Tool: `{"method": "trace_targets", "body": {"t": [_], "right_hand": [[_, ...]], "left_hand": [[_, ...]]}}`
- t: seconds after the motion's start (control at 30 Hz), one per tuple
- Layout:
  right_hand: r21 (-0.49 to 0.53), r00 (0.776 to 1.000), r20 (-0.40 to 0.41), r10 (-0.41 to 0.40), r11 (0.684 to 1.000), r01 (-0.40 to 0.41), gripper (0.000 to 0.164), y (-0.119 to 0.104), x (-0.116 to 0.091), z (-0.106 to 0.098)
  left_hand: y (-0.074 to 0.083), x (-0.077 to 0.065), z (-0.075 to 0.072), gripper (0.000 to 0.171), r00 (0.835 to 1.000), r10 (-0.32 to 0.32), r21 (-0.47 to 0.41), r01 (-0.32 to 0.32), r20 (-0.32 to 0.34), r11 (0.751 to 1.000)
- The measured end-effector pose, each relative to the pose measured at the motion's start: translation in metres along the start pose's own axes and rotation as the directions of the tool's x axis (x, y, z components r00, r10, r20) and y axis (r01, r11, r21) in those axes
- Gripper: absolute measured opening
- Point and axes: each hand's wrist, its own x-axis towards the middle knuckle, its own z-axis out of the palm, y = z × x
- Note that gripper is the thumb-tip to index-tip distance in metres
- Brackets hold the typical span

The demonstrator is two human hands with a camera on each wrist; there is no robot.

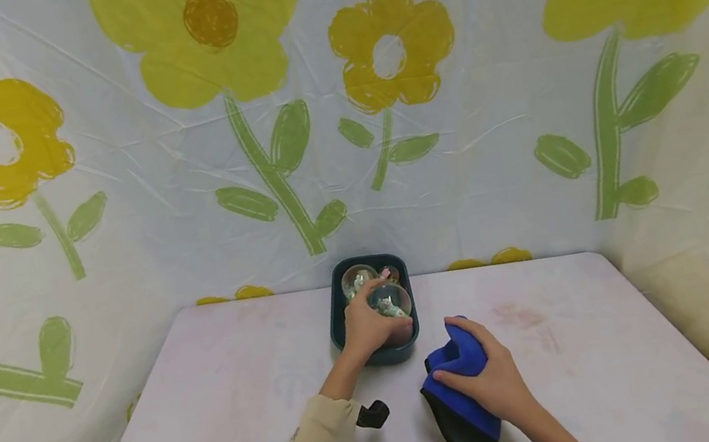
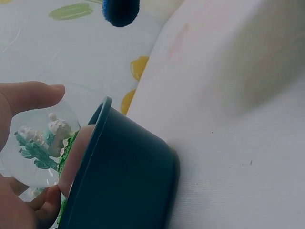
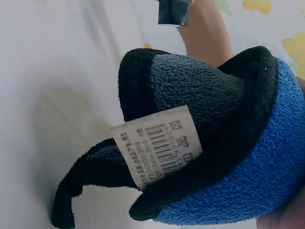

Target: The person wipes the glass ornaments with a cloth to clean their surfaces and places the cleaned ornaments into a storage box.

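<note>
My left hand [image 1: 364,326] reaches into a dark teal bin [image 1: 387,357] at the table's back edge. Its thumb and fingers curl round a snow globe [image 1: 390,298] with a pink base; white and teal figures [image 2: 40,148] show inside the dome in the left wrist view. Closer to the front, my right hand [image 1: 500,382] grips a bunched blue terry cloth piece [image 1: 462,400] with black edging. The right wrist view shows its grey inner side [image 3: 195,78] and a white printed label [image 3: 162,145]. Part of the globe's base is hidden behind the bin's rim.
Behind the held globe, another clear globe [image 1: 356,280] and a smaller round one [image 1: 390,274] with something pink sit in the bin. The pale table [image 1: 250,395] meets flower-printed fabric [image 1: 465,210] at the back. A black wrist mount [image 1: 373,415] juts from the left sleeve.
</note>
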Motion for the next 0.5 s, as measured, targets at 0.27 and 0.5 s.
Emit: {"method": "trace_targets", "body": {"t": [0.27,0.5], "right_hand": [[0.001,1.000,-0.004,0.018,1.000,-0.018,0.077,0.001,0.002,-0.001],[-0.002,0.998,0.012,0.058,0.998,-0.058,0.075,0.002,0.003,-0.005]], "left_hand": [[-0.005,-0.004,0.002,0.079,0.998,-0.058,0.025,0.058,0.012,0.998],[-0.012,-0.007,0.001,0.080,0.997,-0.066,0.030,0.065,0.049,0.997]]}}
